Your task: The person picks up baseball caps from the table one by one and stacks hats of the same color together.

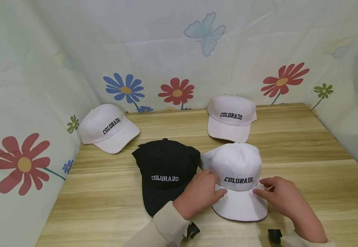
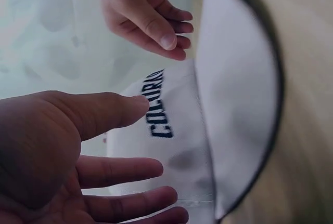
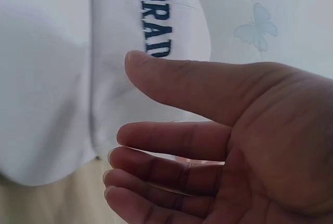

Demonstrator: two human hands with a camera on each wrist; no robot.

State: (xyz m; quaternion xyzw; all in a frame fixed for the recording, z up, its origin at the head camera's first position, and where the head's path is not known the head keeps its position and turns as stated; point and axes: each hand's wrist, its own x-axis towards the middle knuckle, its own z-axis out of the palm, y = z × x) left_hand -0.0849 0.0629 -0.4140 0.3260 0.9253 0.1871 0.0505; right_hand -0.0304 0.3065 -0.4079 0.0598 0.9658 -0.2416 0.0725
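Observation:
Between my two hands a white cap [image 1: 239, 164] with dark COLORADO lettering sits on the table, its brim toward me. My left hand [image 1: 200, 190] is at the cap's left side, thumb over the brim seam. At the right side is my right hand [image 1: 279, 192], thumb and fingertips right by the brim's corner. Both wrist views show the fingers extended and spread, the right thumb [image 3: 171, 81] over the lettering and the left fingers [image 2: 125, 172] beside the crown. A black cap [image 1: 166, 164] with white COLORADO lettering lies just left, partly behind my left hand.
Another white cap [image 1: 109, 128] stands at the table's back left corner, brim turned to the right. A third white cap [image 1: 231, 113] is at the back, directly behind the one between my hands. Flower-printed curtain [image 1: 154, 41] encloses the wooden table [image 1: 305, 137].

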